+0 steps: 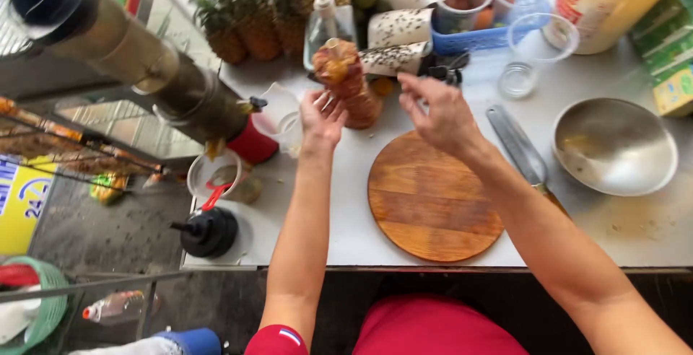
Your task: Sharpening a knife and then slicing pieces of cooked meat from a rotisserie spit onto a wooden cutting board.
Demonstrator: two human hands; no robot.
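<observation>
A clear plastic bag or bottle stuffed with orange-yellow fruit pieces (348,81) stands upright just behind a round wooden cutting board (431,200). My left hand (320,118) is against its left side, fingers spread around it. My right hand (440,113) hovers to its right above the board's far edge, fingers half curled, nothing visibly held. Whether my left hand truly grips the bag is hard to tell.
A large knife (518,146) lies right of the board, beside a steel bowl (613,146). Pineapples (245,16), plastic cups (541,37), a blue basket (498,34) and a yellow bucket (606,1) crowd the back. A juicer (166,88) and black lid (209,231) stand left.
</observation>
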